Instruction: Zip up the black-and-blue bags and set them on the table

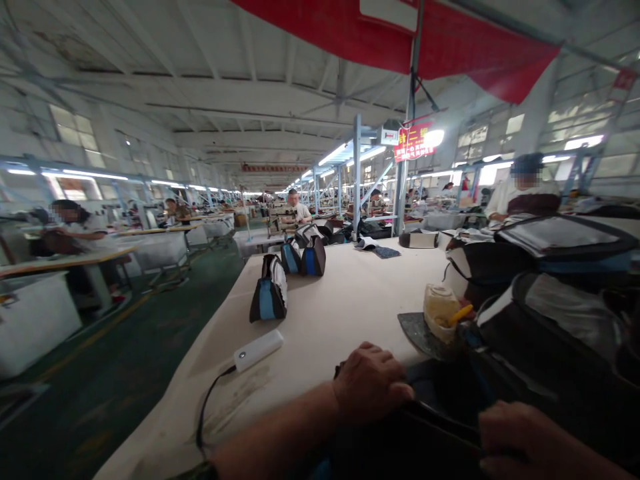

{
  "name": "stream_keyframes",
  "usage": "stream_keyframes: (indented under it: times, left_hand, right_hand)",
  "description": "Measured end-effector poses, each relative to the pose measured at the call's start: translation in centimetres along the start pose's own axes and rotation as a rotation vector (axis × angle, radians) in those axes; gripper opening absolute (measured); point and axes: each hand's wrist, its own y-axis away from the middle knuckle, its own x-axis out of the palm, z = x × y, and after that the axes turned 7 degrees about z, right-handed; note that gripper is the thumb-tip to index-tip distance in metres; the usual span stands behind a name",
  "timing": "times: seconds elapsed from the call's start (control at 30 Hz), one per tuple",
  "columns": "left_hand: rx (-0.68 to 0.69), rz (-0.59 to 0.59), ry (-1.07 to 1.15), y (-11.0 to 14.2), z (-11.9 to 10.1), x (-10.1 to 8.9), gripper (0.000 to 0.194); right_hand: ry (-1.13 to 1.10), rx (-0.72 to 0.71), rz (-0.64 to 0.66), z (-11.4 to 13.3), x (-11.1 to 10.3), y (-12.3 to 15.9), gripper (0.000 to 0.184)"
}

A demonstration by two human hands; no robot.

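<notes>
A black fabric bag [420,433] lies in front of me at the near edge of the table, partly in deep shadow. My left hand [370,380] is closed over its upper edge, fingers curled down on the fabric. On the right, my right hand [520,433] is closed at the bag's other side; its fingertips are hidden. Just beyond stands a jar of yellowish stuff [440,310] with a yellow handle [460,315] sticking out, on a dark flat pad [417,333].
Large dark bags [550,327] are piled on the right. Small black-and-blue bags [267,300] stand along the table's left side. A white power bank [259,350] with a black cable lies on the pale tabletop [335,300]. Co-workers sit at benches beyond; one person [525,193] is at right.
</notes>
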Motion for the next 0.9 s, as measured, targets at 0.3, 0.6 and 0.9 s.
stream_keyframes:
  times: [0.3, 0.6, 0.9]
  left_hand:
    - [-0.259, -0.121, 0.449, -0.5, -6.7, -2.4, 0.049]
    - [-0.191, 0.015, 0.785, 1.1, -3.0, -5.7, 0.063]
    - [-0.190, 0.187, 0.948, 2.5, -2.2, -7.4, 0.076]
  right_hand:
    - [-0.262, -0.181, -0.024, 9.3, -4.0, -5.5, 0.022]
    - [-0.744, -0.329, 0.262, 8.0, -4.6, -4.6, 0.047]
    - [-0.785, -0.543, -0.002, 10.5, -0.4, -4.6, 0.025]
